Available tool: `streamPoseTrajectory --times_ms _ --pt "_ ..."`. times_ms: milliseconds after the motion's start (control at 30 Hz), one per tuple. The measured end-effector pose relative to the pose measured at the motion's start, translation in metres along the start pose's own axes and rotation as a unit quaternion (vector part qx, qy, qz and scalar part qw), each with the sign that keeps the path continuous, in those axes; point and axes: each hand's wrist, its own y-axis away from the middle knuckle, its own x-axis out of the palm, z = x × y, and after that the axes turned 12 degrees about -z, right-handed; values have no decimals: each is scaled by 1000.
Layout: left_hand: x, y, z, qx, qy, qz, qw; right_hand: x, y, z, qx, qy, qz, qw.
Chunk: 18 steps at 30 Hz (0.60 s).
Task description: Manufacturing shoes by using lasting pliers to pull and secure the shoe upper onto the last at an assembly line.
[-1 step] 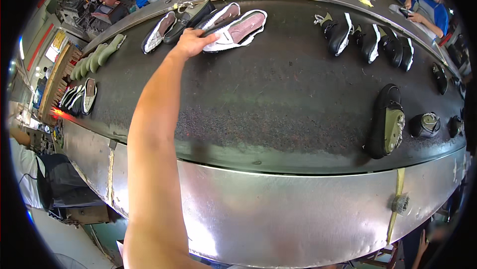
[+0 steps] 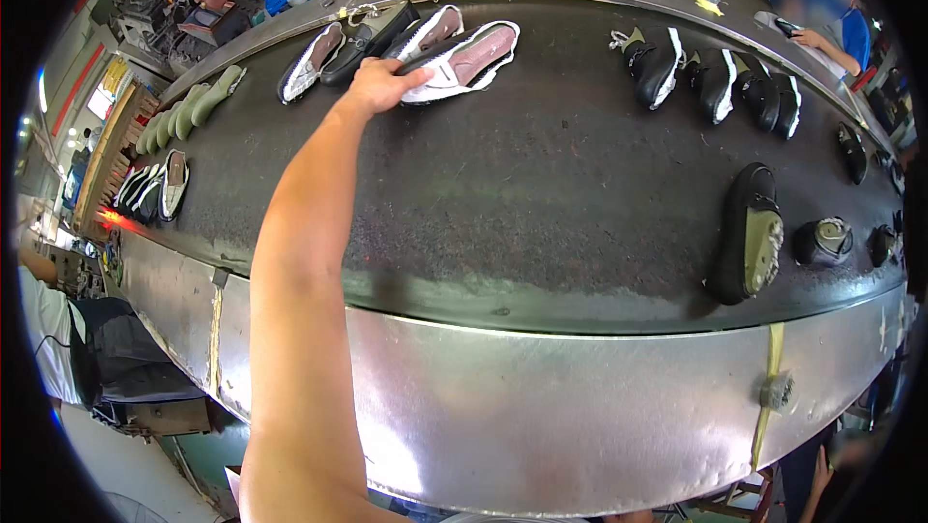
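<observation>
My left hand [image 2: 375,84] reaches across to the far side of the black work surface and is closed on the near end of a shoe [image 2: 473,63]. That shoe has a black upper, a ragged white border and a pinkish inner face. Its thumb presses on the white border, while the other fingers are partly hidden. Just behind and to the left lie another such shoe [image 2: 435,30], a dark shoe [image 2: 360,47] and one more white-edged shoe [image 2: 310,65]. At the lower edge a sliver of skin [image 2: 630,518] may belong to my right hand; no fingers show there.
Green foot-shaped forms [image 2: 211,98] and white-edged shoes [image 2: 174,185] stand at the left. Black shoes [image 2: 660,69] line the far right, with a black-and-green shoe [image 2: 752,238] nearer. A metal side panel [image 2: 541,407] runs along the front. A co-worker's hand [image 2: 817,40] is beyond the surface.
The shoe under my left hand has barely shifted. The shoes at the near right sit slightly higher in the picture. At the far right, the co-worker's hands have moved a little.
</observation>
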Motion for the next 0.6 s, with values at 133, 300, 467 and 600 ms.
streamPoseTrajectory --times_ms 133,300,467,600 --pt "-17 61 -54 -20 -93 -2 995 2 32 5 73 4 14 997" --pt "-93 179 -59 -36 -97 48 994 3 56 18 -9 3 -73 997" --pt "-180 307 -58 5 -88 81 993 2 94 29 67 -37 -69 995" --pt "-227 412 -40 -11 8 57 998 11 123 19 47 -51 -57 996"
